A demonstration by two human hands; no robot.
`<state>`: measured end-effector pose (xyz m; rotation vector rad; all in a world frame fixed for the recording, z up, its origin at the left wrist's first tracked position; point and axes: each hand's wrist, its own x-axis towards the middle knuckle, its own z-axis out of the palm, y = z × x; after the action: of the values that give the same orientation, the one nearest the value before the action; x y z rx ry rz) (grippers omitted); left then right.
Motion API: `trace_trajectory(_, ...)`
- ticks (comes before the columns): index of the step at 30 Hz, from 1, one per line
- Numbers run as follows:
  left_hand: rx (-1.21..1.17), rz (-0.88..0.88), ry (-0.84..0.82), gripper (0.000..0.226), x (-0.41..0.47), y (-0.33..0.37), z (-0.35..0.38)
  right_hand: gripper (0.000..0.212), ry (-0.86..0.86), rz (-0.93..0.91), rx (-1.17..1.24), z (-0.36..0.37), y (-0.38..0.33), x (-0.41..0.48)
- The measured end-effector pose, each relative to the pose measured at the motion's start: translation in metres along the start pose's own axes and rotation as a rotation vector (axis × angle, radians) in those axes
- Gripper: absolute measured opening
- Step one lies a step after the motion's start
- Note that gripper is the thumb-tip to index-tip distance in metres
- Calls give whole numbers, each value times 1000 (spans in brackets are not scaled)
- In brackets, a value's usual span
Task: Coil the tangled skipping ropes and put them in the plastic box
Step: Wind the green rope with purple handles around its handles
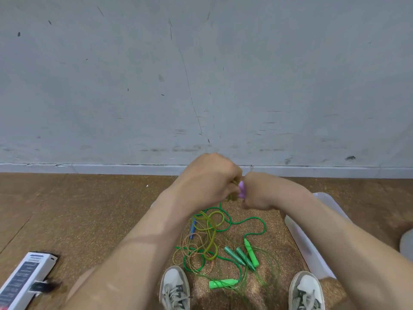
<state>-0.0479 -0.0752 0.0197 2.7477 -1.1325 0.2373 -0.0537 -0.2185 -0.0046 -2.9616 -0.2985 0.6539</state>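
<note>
Left hand (207,180) fingers curled on olive rope (211,238), right hand (257,192) fingers gripping its purple handle (241,189); hold tension, draw loops clear of green rope (257,219) before coiling

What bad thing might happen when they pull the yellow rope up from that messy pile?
1. The yellow rope hangs from the left hand, a purple handle in the right hand, and loops through the green rope on the floor; pulling may tighten the tangle or drag the pile.
2. Loose loops lie by the white shoes; a step might snag.
</note>
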Motion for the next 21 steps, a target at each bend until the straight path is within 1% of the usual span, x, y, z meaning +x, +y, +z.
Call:
trace_trajectory(1,-83,-4,-18,15,0,-1,1,10,-3,-32,-55,4,-2,-1)
trace_trajectory(3,-252,-73,-69,15,0,-4,4,26,9,-64,-136,8,-5,-3)
trace_trajectory(6,-439,-198,-134,22,1,-10,9,45,-57,-151,-190,10,-1,-4)
trace_trajectory(8,-548,-235,-197,18,2,-13,10,58,-142,-240,-77,8,4,-7)
trace_trajectory(10,-745,-254,-291,11,2,-19,10,66,-189,-357,119,4,4,-15)
trace_trajectory(11,-869,-251,-343,8,1,-23,9,61,-215,-412,206,2,4,-20)
trace_trajectory(13,-1098,-229,-417,6,-1,-29,8,37,-266,-479,359,-9,2,-30)
trace_trajectory(14,-1190,-217,-436,6,0,-33,8,36,-301,-484,436,-15,2,-35)
trace_trajectory(15,-1254,-219,-442,16,1,-35,10,39,-341,-476,512,-20,4,-39)
trace_trajectory(16,-1299,-218,-444,27,3,-35,10,42,-375,-453,578,-23,6,-42)
trace_trajectory(17,-1324,-232,-440,32,5,-35,12,41,-396,-428,637,-26,9,-44)
trace_trajectory(18,-1332,-259,-430,28,6,-33,13,40,-408,-411,690,-26,11,-44)
trace_trajectory(19,-1349,-268,-426,16,8,-30,15,39,-416,-405,744,-26,15,-43)
trace_trajectory(20,-1331,-290,-393,11,9,-28,17,38,-417,-407,806,-27,18,-43)
trace_trajectory(21,-1275,-322,-338,22,8,-27,19,38,-411,-409,874,-27,21,-41)
